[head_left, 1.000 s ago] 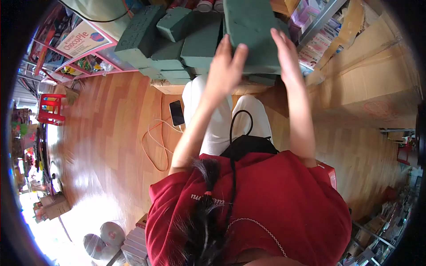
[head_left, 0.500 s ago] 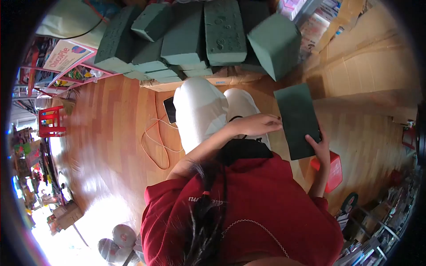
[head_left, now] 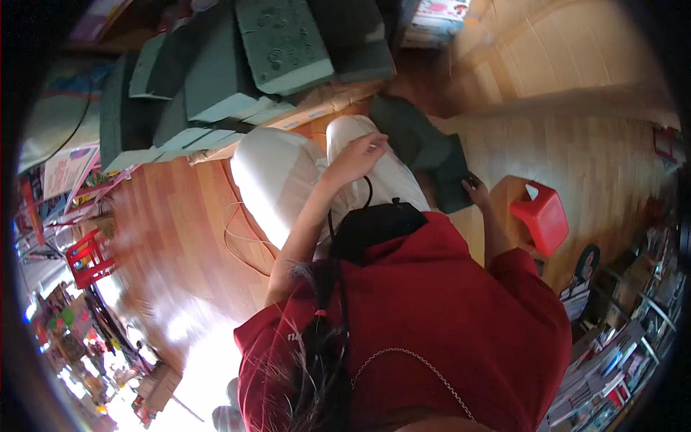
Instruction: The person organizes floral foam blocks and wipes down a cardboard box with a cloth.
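Dark green foam pieces (head_left: 448,173) lie right of my knees, their outline uneven; whether this is one block or two overlapping is unclear. My right hand (head_left: 476,192) grips the lower right edge, fingers partly hidden. Over my white-trousered right knee is my left hand (head_left: 360,155), its fingers curled together near the green shape's left side; what they hold, if anything, is too small to tell. Beyond my knees, green foam blocks (head_left: 281,47) are stacked on a cardboard box (head_left: 314,112), one with marks pressed into its top.
A red stool (head_left: 541,217) stands to the right, near shelves of goods (head_left: 612,353). Another red stool (head_left: 90,259) is at the far left. Large cardboard (head_left: 561,57) fills the upper right. An orange cord (head_left: 241,261) lies on the wooden floor.
The view has turned and shifted right. The held block has tilted and gone lower beside my knees. My left hand has moved off its edge to above my knee.
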A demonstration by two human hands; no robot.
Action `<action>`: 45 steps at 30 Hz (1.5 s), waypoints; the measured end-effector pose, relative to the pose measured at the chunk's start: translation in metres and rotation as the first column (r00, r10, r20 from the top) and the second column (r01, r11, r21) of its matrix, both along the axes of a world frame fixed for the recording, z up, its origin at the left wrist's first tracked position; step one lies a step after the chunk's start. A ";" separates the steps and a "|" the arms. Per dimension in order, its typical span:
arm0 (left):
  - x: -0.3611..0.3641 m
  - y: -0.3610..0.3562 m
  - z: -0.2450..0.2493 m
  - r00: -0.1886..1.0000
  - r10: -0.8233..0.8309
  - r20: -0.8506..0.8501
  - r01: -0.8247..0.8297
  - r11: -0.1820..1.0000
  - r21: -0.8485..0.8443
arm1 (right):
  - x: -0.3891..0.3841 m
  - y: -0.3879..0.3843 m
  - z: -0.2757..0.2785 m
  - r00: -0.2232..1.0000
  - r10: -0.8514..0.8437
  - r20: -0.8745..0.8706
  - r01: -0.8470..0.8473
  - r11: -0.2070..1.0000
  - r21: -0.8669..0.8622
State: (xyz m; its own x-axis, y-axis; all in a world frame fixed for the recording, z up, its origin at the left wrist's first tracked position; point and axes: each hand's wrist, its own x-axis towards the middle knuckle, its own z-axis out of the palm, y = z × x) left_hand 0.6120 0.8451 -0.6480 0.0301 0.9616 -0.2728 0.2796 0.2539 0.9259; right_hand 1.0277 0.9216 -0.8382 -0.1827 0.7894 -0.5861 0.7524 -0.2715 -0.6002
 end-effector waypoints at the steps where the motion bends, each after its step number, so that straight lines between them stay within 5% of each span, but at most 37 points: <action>1: -0.002 -0.001 0.000 1.000 0.011 0.009 -0.011 1.000 0.011 | 0.000 0.001 -0.003 0.997 -0.014 0.074 0.011 0.999 0.044; 3: -0.006 -0.003 -0.001 0.999 0.043 0.023 -0.044 0.998 0.036 | -0.005 0.009 -0.003 0.975 -0.039 0.218 0.010 0.991 0.133; 5: -0.010 -0.003 -0.004 0.997 0.073 0.015 -0.073 0.997 -0.024 | -0.025 0.021 0.014 0.971 -0.234 0.040 0.216 0.940 0.263; 7: -0.014 0.000 0.007 0.996 0.087 0.021 -0.084 0.988 -0.127 | -0.065 0.033 0.047 0.959 -0.227 -0.172 0.278 0.880 0.385; 9: -0.014 0.001 0.012 0.995 0.091 0.034 -0.086 0.989 -0.119 | -0.105 0.042 0.073 0.890 -0.194 -0.413 0.307 0.924 0.229; 11: -0.016 0.001 0.008 0.993 0.102 0.060 -0.097 0.993 -0.071 | -0.113 0.061 0.036 0.946 -0.036 -0.323 0.155 0.924 0.350; 17: -0.030 -0.001 0.027 0.990 0.126 0.061 -0.129 0.990 0.048 | -0.138 0.057 0.070 0.999 -0.051 0.014 0.034 0.826 0.562; 20: -0.052 0.013 0.059 0.996 0.088 0.016 -0.088 0.996 0.004 | -0.130 0.066 0.069 0.986 0.036 0.161 -0.143 0.681 0.719; 26: -0.065 0.082 0.048 0.995 0.007 -0.100 -0.009 1.000 -0.021 | -0.129 0.076 0.076 0.994 0.100 0.038 -0.101 0.771 0.628; 28: -0.048 0.089 0.040 0.910 -0.166 -0.380 0.161 0.986 -0.046 | -0.131 0.078 0.077 0.992 0.118 0.048 -0.116 0.689 0.715; 32: -0.022 0.100 -0.008 0.483 -0.439 -0.758 0.446 0.868 -0.219 | -0.134 0.080 0.084 0.982 0.113 0.150 -0.187 0.628 0.756; 35: 0.000 0.128 -0.010 0.369 -0.524 -0.768 0.491 0.811 -0.318 | -0.142 0.074 0.102 0.991 0.075 0.113 -0.132 0.733 0.667; 38: 0.023 0.158 -0.024 0.442 -0.500 -0.745 0.546 0.809 -0.219 | -0.141 0.058 0.125 0.987 0.130 0.091 -0.159 0.792 0.590; 41: 0.033 0.195 -0.044 0.479 -0.672 -0.564 0.669 0.696 -0.260 | -0.124 0.026 0.108 0.939 0.308 0.151 -0.328 0.676 0.659; 45: 0.017 0.189 -0.122 0.423 -0.742 -0.520 0.812 0.565 -0.146 | -0.112 -0.030 0.085 0.794 0.433 0.426 -0.607 0.575 0.548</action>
